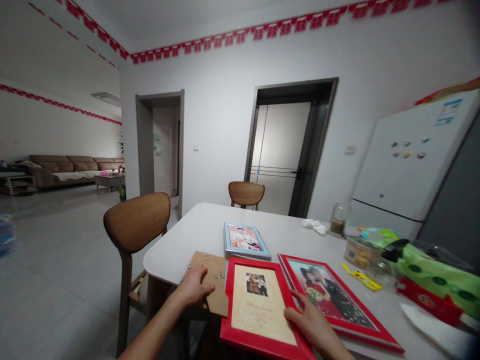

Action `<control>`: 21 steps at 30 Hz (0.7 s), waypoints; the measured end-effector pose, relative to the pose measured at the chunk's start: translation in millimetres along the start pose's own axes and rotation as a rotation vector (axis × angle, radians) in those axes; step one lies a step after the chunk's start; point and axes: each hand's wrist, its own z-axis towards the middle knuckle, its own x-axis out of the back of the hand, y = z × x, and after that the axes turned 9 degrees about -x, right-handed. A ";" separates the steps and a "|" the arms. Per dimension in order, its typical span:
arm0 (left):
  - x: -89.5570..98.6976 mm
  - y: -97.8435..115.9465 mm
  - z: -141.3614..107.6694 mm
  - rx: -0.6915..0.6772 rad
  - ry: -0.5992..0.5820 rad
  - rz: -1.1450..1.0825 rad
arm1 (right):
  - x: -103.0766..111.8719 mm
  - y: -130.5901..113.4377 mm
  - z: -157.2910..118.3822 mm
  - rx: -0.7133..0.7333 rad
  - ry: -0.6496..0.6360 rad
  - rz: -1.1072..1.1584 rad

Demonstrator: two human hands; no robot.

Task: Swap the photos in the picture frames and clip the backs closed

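Observation:
My left hand (pixel 197 286) rests with its fingers apart on a brown backing board (pixel 217 295), which has small metal clips on it. The board lies at the near left edge of the table, partly under a red frame (pixel 232 300). That frame holds a cream sheet with a small photo. My right hand (pixel 305 315) grips its right side, thumb on the front. Beside it on the right lies another red frame (pixel 337 300) with a picture of two people. A light blue frame (pixel 245 240) with a photo lies farther back.
On the white table (pixel 202 220) stand a glass jar (pixel 338 220), crumpled tissue (pixel 314 226), a tub of food (pixel 358 251), a yellow tool (pixel 362 278) and green packaging (pixel 431 270). Wooden chairs (pixel 140 222) stand left and behind. A white fridge (pixel 405 165) is at right.

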 end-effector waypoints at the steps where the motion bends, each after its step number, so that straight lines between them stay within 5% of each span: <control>1: 0.2 4.9 -0.4 -0.005 0.013 -0.004 | 0.8 -2.4 -3.3 -0.051 -0.106 0.158; 5: -11.4 47.3 -11.0 -0.068 0.056 -0.060 | 4.0 -17.5 -15.3 -0.188 -0.416 0.548; 9: -33.6 102.6 -24.0 -0.189 -0.018 -0.360 | 2.9 -33.8 -20.4 -0.170 -0.372 0.694; 12: -41.7 128.5 -26.4 -0.304 0.012 -0.342 | 1.2 -38.6 -20.5 -0.134 -0.270 0.698; 17: -25.8 130.5 -23.9 -0.478 0.121 -0.060 | 5.2 -33.8 -16.0 -0.082 -0.141 0.592; 21: -3.4 103.5 -23.3 -0.327 0.326 -0.053 | 12.2 -21.7 -6.3 -0.031 -0.020 0.235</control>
